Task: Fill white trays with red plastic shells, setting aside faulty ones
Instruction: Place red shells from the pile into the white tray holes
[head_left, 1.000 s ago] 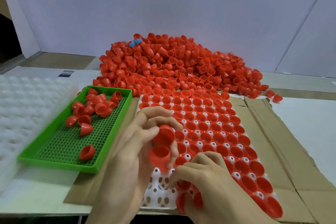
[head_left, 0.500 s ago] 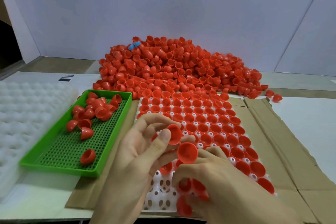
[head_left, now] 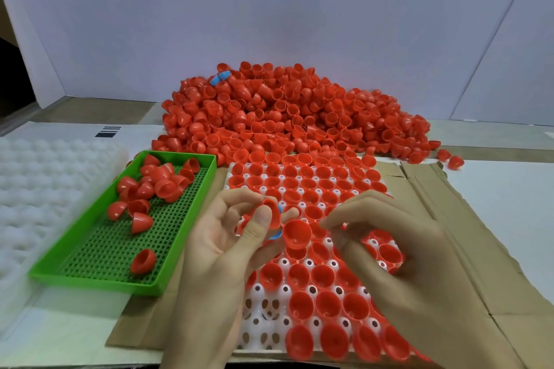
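I see a large pile of red shells (head_left: 293, 117) along the far edge of the worktop (head_left: 509, 189), with one blue shell (head_left: 219, 78) near its top left. At the left edge lie white foam sheets (head_left: 36, 189). Beside them is a green tray (head_left: 96, 283) holding loose shells (head_left: 156, 183), most of them at its far end. A sheet of cardboard (head_left: 479, 249) carries the white tray (head_left: 263, 323), whose long axis runs from the near edge toward the pile. Most of its cups are filled with shells sitting mouth up, and the near left corner is bare.

Both hands hover over the middle of the white tray and hide several rows. My left hand (head_left: 227, 246) pinches a red shell (head_left: 269, 213) between thumb and fingers, and a sliver of blue shows at its right edge. I cannot tell which way it faces. A second shell (head_left: 296, 234) sits just right of it, mouth toward the camera, with a small hole in its base. The curled fingertips (head_left: 325, 223) of my right hand (head_left: 398, 249) are just beside it. I cannot tell whether they grip it.
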